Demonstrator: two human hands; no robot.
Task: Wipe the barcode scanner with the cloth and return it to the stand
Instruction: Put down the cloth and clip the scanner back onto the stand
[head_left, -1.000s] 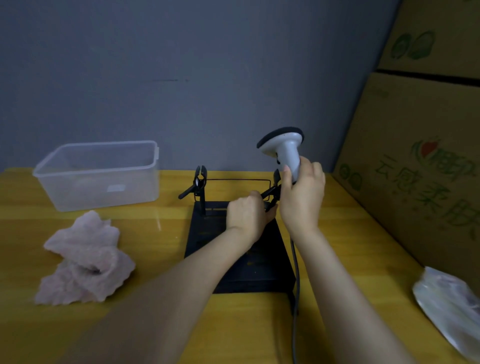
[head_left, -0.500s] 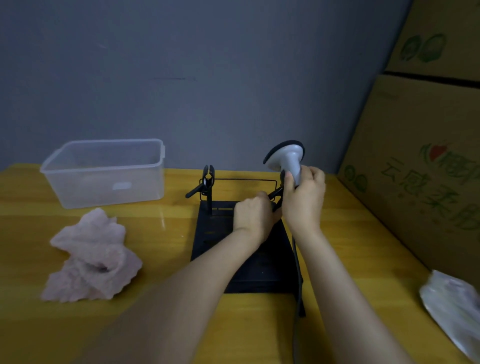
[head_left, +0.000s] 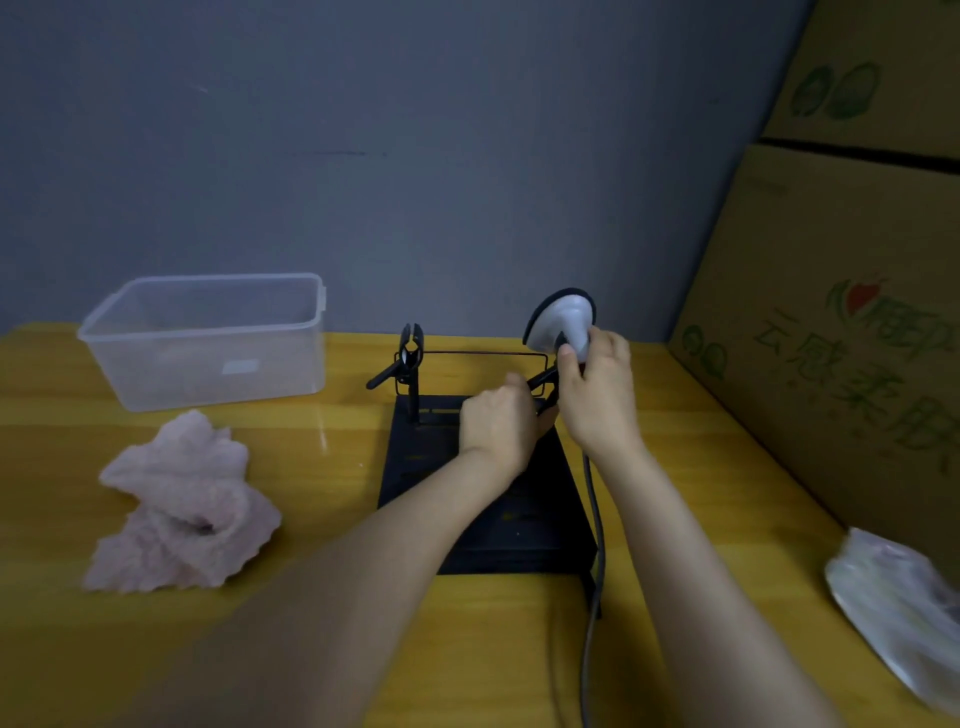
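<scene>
My right hand (head_left: 597, 395) grips the handle of the white barcode scanner (head_left: 563, 325), whose black-rimmed head points up and left over the right clamp of the black stand (head_left: 415, 467). My left hand (head_left: 498, 423) is closed on that right clamp's handles. The stand's left clamp (head_left: 410, 358) stands free. The scanner's dark cable (head_left: 595, 545) hangs down past the stand's right edge. The crumpled pink cloth (head_left: 182, 509) lies on the yellow table (head_left: 337, 467), left of the stand and away from both hands.
A clear plastic bin (head_left: 208, 338) stands at the back left by the grey wall. Stacked cardboard boxes (head_left: 841, 338) fill the right side. A crinkled plastic bag (head_left: 904, 608) lies at the table's right front.
The scanner has come down and tilted, its head now lower and close over the right clamp. My left hand stays on the clamp.
</scene>
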